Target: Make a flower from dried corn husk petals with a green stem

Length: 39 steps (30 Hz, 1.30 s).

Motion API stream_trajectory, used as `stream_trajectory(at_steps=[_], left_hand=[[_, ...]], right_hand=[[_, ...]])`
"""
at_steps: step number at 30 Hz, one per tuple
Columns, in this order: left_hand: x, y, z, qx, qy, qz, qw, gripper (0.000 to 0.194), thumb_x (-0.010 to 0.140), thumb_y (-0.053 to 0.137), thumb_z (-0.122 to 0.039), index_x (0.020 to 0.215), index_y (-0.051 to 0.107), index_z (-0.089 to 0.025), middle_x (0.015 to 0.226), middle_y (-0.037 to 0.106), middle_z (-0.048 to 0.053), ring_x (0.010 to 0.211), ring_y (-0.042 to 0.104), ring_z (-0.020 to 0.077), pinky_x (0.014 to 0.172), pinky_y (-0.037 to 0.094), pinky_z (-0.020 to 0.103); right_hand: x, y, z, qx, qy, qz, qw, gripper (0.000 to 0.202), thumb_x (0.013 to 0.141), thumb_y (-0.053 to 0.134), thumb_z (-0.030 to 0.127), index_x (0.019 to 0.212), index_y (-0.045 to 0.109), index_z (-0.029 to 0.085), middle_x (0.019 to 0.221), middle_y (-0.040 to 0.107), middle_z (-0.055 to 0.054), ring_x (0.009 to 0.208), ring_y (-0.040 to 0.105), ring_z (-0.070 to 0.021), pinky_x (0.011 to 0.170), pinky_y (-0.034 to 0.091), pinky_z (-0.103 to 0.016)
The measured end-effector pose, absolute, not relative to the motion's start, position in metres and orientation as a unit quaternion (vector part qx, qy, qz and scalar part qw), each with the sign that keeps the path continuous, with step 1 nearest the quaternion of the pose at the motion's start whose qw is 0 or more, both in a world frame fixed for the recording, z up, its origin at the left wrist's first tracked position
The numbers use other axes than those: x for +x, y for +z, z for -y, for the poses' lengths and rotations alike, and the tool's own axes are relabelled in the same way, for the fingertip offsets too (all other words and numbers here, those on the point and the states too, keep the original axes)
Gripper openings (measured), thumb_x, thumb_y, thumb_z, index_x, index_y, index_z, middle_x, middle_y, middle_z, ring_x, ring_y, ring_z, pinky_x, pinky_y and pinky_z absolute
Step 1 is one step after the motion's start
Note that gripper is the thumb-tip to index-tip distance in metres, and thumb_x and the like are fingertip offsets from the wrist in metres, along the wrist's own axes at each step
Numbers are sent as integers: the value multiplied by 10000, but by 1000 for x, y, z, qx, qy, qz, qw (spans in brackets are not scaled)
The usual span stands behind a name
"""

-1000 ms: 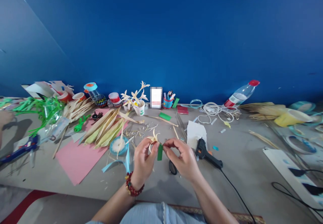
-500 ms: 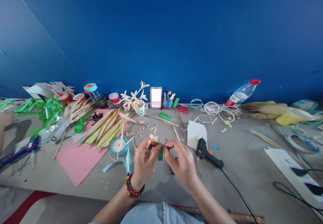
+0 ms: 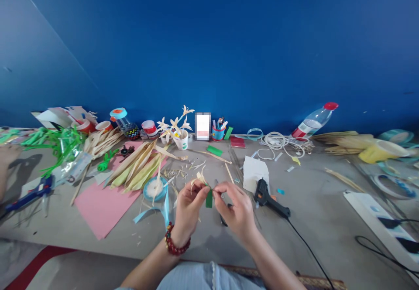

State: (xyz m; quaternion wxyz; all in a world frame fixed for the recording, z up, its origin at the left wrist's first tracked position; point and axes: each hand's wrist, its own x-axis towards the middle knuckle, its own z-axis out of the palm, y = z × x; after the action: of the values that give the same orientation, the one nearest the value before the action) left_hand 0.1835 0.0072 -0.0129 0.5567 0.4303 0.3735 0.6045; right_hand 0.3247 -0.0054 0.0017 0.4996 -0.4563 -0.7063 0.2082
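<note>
My left hand (image 3: 189, 207), with a red bead bracelet at the wrist, is closed on a small pale husk flower (image 3: 200, 178), whose petals stick out above the fingers. A short green strip (image 3: 209, 199) hangs from the flower's base between my hands. My right hand (image 3: 238, 209) is closed in a pinch at the flower's thin stem, just right of the strip; the fingers partly hide the stem. Beneath the right hand lies a small dark object, mostly covered. Similar husk flowers (image 3: 175, 126) stand in a white paper cup (image 3: 181, 141) behind.
To the right lie a black glue gun (image 3: 270, 199), white paper (image 3: 255, 171) and a power strip (image 3: 376, 224). Corn husks (image 3: 137, 168), pink paper (image 3: 101, 211) and a blue tape roll (image 3: 155, 189) are on the left. Another person's hand (image 3: 8, 155) shows at the far left edge.
My hands stay almost in place at the flower. The flower has tipped slightly, and the green strip has shifted a little to the right.
</note>
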Motion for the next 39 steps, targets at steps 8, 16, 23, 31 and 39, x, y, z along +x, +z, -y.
stream_trajectory(at_steps=[8,16,23,31,39], left_hand=[[185,-14,-6,357,611,-356,610,131,759,787,-267,764,691,-178,750,616,-4,722,541,112,699,448,208],[181,-17,-10,398,605,-357,590,111,774,773,-242,749,687,-177,723,591,-8,712,525,117,682,434,217],[188,-11,-10,326,600,-370,630,208,710,821,-281,717,649,-164,708,559,-15,681,513,107,661,439,204],[184,-14,-9,387,596,-375,595,162,777,766,-303,775,684,-163,749,606,11,730,547,133,696,458,235],[181,-12,-13,448,568,-379,577,159,769,769,-276,725,671,-157,736,589,4,673,506,117,627,426,226]], right_hand=[[322,-2,8,-441,135,730,504,146,894,535,92,843,525,229,771,632,-25,708,587,-185,685,462,-299],[325,0,5,-452,210,701,511,133,899,547,123,818,551,229,720,617,11,650,596,-153,631,461,-256],[322,-4,2,-429,86,748,500,152,891,538,76,859,547,223,775,640,-43,708,590,-194,668,471,-309],[323,1,5,-463,207,700,503,97,920,525,160,854,572,213,775,646,-36,721,610,-190,665,479,-295],[333,-2,1,-461,299,675,493,104,895,560,171,805,596,207,736,637,-1,694,609,-158,652,466,-251]])
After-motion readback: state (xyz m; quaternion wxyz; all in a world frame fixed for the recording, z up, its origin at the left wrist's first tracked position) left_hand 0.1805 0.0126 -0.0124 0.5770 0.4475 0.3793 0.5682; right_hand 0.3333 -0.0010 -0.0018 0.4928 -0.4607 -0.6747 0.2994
